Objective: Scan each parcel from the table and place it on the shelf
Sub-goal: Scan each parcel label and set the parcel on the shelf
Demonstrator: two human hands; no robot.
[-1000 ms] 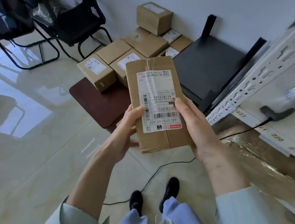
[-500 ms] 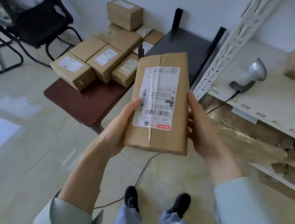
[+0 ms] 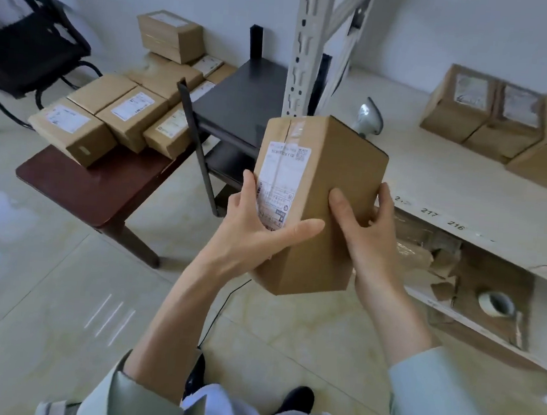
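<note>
Far left: black office chair (image 3: 32,54), pushed aside, not involved.

Dark red-brown surface (image 3: 80,189) carries the waiting cardboard parcels (image 3: 122,113), packed edge to edge, most labels face up, probably so barcodes can be read at pick-up. One box is stacked on the rear row, against the wall.

Between surface and shelving: a low black metal rack (image 3: 241,106), nothing visible on it.

Centre: the parcel in hand (image 3: 315,204), a tall brown carton held off the floor, between surface and shelf and touching neither. Left hand (image 3: 257,235) wraps the lower left corner, thumb lying across the shipping label (image 3: 277,181), fingers curled beneath. Right hand (image 3: 365,234) grips the right face, thumb on the plain side, fingers behind. The grip is closed on the carton at both sides. The box is turned so the label faces left and a plain face fronts the camera; likely being rotated to bring the barcode toward the reader.

Just behind the carton's top: the barcode scanner (image 3: 369,118) on the shelf board, partly hidden.

Right: pale shelf (image 3: 463,186) with numbered edge tags; shelved parcels (image 3: 488,116) sit well along to the right, so open board remains near the scanner. Below, a tape roll (image 3: 495,303) among torn cardboard.

Judgement: scan pending, placement next.
</note>
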